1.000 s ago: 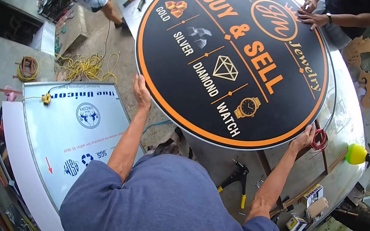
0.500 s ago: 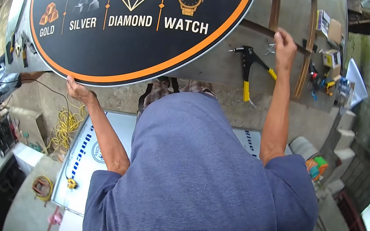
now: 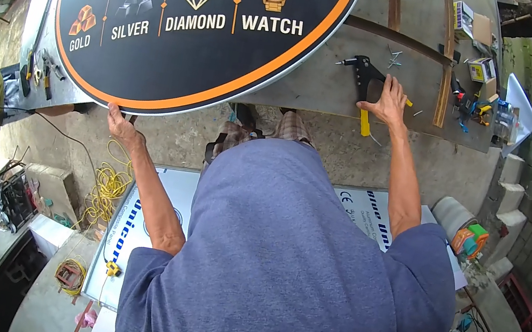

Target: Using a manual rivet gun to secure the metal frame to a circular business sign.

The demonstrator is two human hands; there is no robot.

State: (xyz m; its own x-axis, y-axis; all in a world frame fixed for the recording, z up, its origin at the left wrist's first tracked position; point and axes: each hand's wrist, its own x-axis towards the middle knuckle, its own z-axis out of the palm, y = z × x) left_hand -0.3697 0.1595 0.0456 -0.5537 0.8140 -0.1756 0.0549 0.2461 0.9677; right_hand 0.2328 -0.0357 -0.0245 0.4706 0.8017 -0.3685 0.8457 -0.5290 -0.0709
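Clamping oval black-orange sign [image 3: 192, 59] w/ L hand [image 3: 123, 128]; R hand [image 3: 385, 104], fingers apart over black-yellow riveter [image 3: 362, 75], prob. must close.

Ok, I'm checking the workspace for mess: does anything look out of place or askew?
Yes, mildly: the yellow cord lies in a loose tangle on the ground instead of coiled, and small metal pieces lie scattered on the table beside the hand tool, near the right hand. The sign shows no visible damage.
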